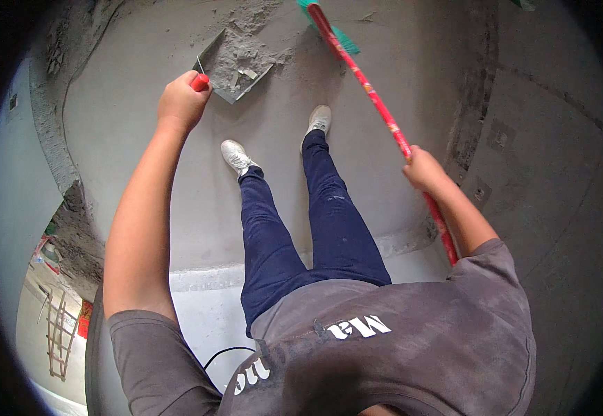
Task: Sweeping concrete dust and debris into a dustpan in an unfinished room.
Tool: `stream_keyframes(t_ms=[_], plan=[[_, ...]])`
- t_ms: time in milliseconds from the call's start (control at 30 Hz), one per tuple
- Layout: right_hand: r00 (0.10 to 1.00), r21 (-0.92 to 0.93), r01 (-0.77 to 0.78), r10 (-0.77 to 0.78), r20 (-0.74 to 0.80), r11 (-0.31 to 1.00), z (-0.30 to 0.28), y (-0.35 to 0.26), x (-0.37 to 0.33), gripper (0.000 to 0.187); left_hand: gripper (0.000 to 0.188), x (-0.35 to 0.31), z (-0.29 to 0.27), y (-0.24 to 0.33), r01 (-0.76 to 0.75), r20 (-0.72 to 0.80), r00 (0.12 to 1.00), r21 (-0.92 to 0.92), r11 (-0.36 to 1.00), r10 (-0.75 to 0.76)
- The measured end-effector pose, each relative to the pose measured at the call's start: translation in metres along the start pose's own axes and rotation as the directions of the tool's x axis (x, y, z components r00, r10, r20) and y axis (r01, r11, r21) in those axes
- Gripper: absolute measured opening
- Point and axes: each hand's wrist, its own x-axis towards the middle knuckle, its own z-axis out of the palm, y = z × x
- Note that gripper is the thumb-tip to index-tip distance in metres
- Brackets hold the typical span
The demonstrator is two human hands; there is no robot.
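My left hand (179, 102) is closed around a red-ended handle of a grey metal dustpan (230, 94). The pan sits tilted on the floor just beyond my feet, with grey dust and several broken chips (247, 73) lying in it. Out to the right, my right hand (424, 170) grips the red patterned stick of a broom (377, 104). Its green bristles (346, 41) are at the top of the view, right of the pan and apart from it. The lower end of the stick runs down beside my right forearm.
Loose dust and rubble (249, 21) lie on the grey concrete floor (273, 201) past the pan. Rough walls curve up on both sides. At the lower left, a wooden ladder-like frame (61, 333) stands beyond an opening. My white shoes (237, 156) are near the pan.
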Motion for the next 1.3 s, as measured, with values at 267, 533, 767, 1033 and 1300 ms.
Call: stream_keyframes(t_ms=[267,533,767,1033,1300], plan=[[0.981,0.137,0.065,-0.088,0.175,0.989,0.002,-0.083,-0.031,0.027,0.023,-0.001,0.002,0.005,0.021,0.016,1.0,0.0,1.0,-0.021],[0.952,0.0,0.277,-0.274,0.136,0.961,-0.004,-0.09,-0.042,0.024,0.022,-0.002,0.002,0.002,0.019,-0.003,1.0,0.007,1.0,-0.019],[0.945,-0.047,0.288,-0.276,0.173,0.957,-0.007,-0.096,-0.045,0.025,0.022,-0.005,0.005,0.009,0.034,0.019,0.999,0.003,0.999,-0.035],[0.912,0.112,0.339,-0.356,0.205,0.934,0.005,-0.101,-0.042,0.026,0.024,-0.003,0.004,0.009,0.084,0.055,0.995,0.041,0.996,-0.086],[0.952,0.28,0.234,-0.278,0.129,0.931,-0.014,-0.059,-0.069,0.021,0.023,-0.005,-0.003,0.001,0.072,0.066,0.995,0.029,0.997,-0.074]])
